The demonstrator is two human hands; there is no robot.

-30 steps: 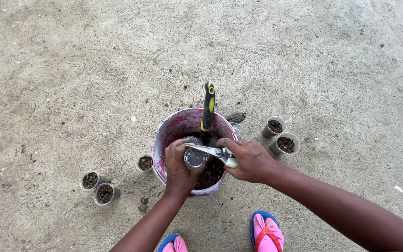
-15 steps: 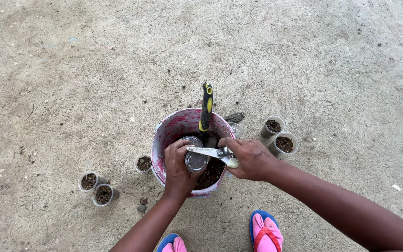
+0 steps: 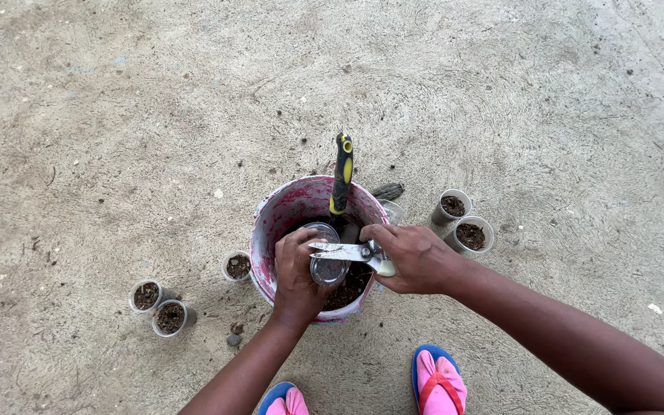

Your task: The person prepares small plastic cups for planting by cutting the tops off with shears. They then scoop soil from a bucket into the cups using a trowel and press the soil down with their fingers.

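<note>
Bare concrete ground (image 3: pixel 155 115) w/ soil-filled cups (image 3: pixel 169 317) round pink bucket (image 3: pixel 286 211).

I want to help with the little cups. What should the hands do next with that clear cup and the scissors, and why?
Probably press the scissors tip into the clear cup. The left hand holds that cup over the bucket of soil, and the right hand lays the blades across its top. The cup looks empty, while the small cups on the ground already hold soil.
</note>
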